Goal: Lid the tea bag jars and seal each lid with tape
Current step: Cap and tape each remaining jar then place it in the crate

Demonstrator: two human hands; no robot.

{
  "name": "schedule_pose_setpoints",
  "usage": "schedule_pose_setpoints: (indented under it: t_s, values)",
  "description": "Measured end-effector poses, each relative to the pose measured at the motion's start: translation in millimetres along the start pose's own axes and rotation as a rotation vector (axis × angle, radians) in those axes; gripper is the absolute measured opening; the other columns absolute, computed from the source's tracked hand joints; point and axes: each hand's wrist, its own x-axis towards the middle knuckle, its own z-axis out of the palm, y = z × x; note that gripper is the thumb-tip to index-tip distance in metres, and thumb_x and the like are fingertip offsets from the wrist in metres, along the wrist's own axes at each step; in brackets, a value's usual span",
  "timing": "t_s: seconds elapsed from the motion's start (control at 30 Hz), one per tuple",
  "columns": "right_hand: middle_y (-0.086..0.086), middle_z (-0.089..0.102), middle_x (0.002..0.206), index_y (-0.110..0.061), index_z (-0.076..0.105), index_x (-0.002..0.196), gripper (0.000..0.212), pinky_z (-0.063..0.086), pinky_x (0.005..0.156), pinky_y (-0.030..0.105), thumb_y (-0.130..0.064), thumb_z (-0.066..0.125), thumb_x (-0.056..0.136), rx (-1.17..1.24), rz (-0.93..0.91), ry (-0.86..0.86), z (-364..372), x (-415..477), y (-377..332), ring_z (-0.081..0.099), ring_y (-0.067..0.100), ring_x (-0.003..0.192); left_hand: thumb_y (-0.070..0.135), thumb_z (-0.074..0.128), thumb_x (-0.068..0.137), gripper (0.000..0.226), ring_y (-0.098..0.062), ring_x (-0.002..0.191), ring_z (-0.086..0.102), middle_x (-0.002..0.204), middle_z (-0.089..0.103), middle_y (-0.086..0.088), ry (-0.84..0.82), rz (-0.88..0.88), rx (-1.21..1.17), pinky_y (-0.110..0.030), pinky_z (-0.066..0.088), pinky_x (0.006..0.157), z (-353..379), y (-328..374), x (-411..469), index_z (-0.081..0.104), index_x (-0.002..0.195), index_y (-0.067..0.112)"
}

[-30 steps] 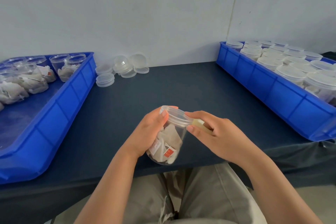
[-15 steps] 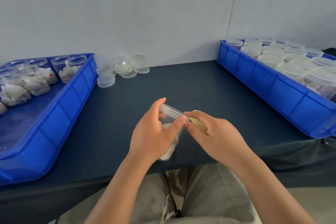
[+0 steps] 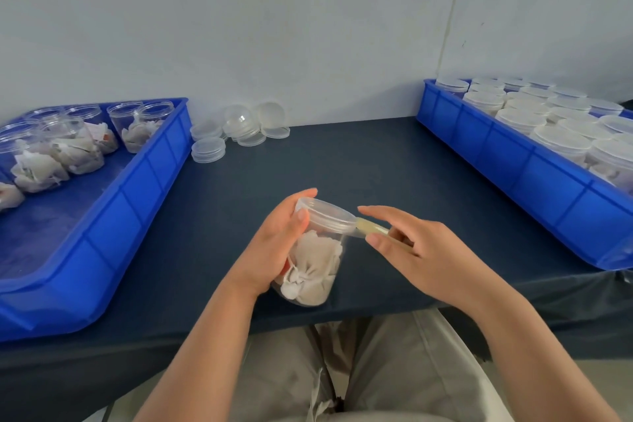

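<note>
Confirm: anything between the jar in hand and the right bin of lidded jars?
Nothing visible. Bare table lies between the jar, gripped by the left hand, and the right bin; only the bin's raised wall needs clearing. The right hand pinches tape running to the lid.

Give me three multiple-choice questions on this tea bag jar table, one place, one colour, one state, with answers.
1. Where do the loose lids lie? A) on the floor B) on the table by the wall C) in the person's lap
2. What colour are the trays? A) red B) blue C) green
3. The jar in the left hand is A) lidless B) empty C) lidded
Answers: B, they sit at the table's back edge; B, both trays are blue; C, its lid is on, tape running to the right hand.
</note>
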Motion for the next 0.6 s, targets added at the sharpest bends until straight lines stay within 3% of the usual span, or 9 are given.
schedule_pose_setpoints:
  t_s: [0.13,0.23,0.3,0.47,0.53,0.6]
  values:
    - [-0.037,0.065,0.095,-0.072,0.04,0.144,0.043,0.047,0.058,0.014,-0.076,0.036,0.101,0.014,-0.035,0.026,9,0,-7,0.065,-0.005,0.083,0.053,0.043,0.111,0.043,-0.022,0.124,0.069,0.135,0.071,-0.002,-0.008,-0.049,-0.086,-0.03,0.057,0.095,6,-7,-3,0.067,0.139,0.032]
    - [-0.028,0.068,0.095,-0.069,0.045,0.14,0.038,0.047,0.058,0.018,-0.071,0.042,0.103,0.033,-0.013,0.048,12,-1,-9,0.066,0.003,0.082,0.042,0.042,0.113,0.039,-0.019,0.123,0.07,0.134,0.072,0.001,-0.013,-0.043,-0.074,-0.024,0.057,0.094,7,-7,-4,0.066,0.14,0.029]
    - [-0.022,0.067,0.092,-0.065,0.049,0.139,0.037,0.043,0.056,0.018,-0.069,0.045,0.102,0.04,0.006,0.081,12,-2,-10,0.064,0.008,0.078,0.048,0.046,0.11,0.043,-0.014,0.123,0.069,0.133,0.073,0.006,0.021,-0.012,-0.031,-0.02,0.055,0.094,8,-2,-6,0.065,0.142,0.027]
    - [-0.037,0.063,0.095,-0.055,0.053,0.143,0.044,0.045,0.067,0.013,-0.068,0.045,0.101,-0.027,0.036,0.169,13,-6,-21,0.061,-0.004,0.087,0.062,0.048,0.099,0.051,0.003,0.128,0.061,0.135,0.066,0.031,0.163,0.105,0.18,-0.007,0.045,0.098,9,13,-17,0.057,0.146,0.043]
    - [-0.03,0.068,0.111,-0.052,0.055,0.144,0.047,0.052,0.08,0.02,-0.067,0.043,0.101,-0.098,0.037,0.176,10,-9,-27,0.064,-0.001,0.102,0.066,0.041,0.101,0.048,0.015,0.133,0.051,0.137,0.056,0.046,0.2,0.121,0.269,-0.001,0.037,0.1,11,20,-23,0.052,0.146,0.052]
    - [-0.023,0.071,0.118,-0.049,0.058,0.144,0.049,0.057,0.087,0.03,-0.067,0.042,0.101,-0.167,0.036,0.19,8,-12,-35,0.065,0.004,0.109,0.069,0.036,0.102,0.045,0.022,0.136,0.041,0.138,0.047,0.053,0.202,0.118,0.329,-0.005,0.038,0.105,17,25,-30,0.042,0.146,0.061]
